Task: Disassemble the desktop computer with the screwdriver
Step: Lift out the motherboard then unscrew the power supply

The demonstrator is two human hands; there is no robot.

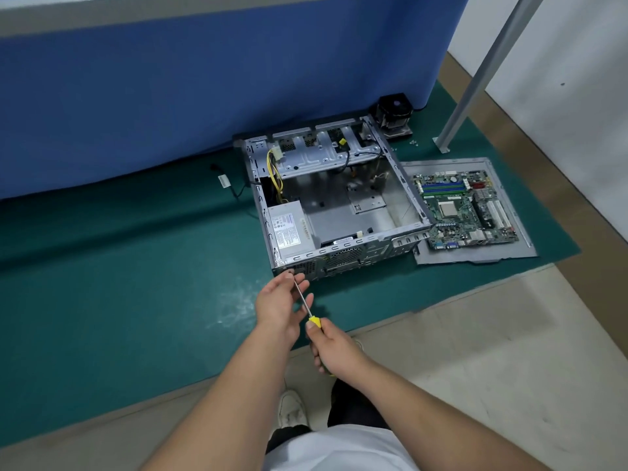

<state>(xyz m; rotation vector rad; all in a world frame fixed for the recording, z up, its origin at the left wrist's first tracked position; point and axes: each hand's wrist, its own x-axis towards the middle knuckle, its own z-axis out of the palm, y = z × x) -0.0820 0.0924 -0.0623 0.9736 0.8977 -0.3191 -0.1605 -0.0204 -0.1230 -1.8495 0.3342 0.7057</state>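
An open grey computer case (339,202) lies on a green mat (119,266), with a power supply (290,229) in its near left corner. My right hand (334,348) grips the yellow handle of a screwdriver (306,302). The tip of its shaft meets the case's near left corner on the rear panel. My left hand (278,300) pinches the shaft near the tip. The removed motherboard (465,209) rests on the grey side panel (509,246) to the right of the case.
A black cooler fan (394,112) stands behind the case by a blue partition (204,90). A loose cable with a tag (224,181) lies left of the case. A grey metal post (475,76) rises at the right. My shoe (290,409) is on the tiled floor.
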